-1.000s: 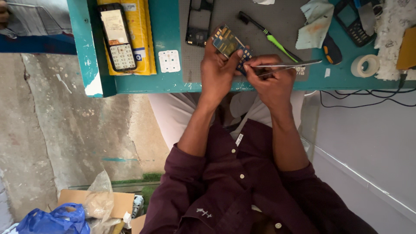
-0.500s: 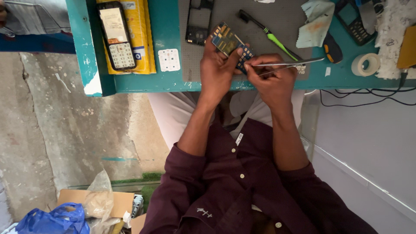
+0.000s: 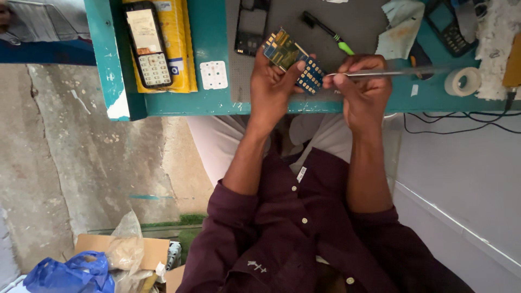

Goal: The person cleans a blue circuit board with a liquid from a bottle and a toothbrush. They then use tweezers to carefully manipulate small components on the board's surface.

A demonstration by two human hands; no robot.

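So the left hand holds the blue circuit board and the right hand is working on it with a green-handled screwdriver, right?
Not quite. The left hand does hold the blue circuit board, but the right hand holds metal tweezers, as the head view shows. The green-handled tool lies on the grey mat.

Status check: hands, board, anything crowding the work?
Left hand shut on blue-and-gold phone circuit board. Right hand shut on metal tweezers, tips at board's edge. Green-handled brush lies behind on grey mat, apart.
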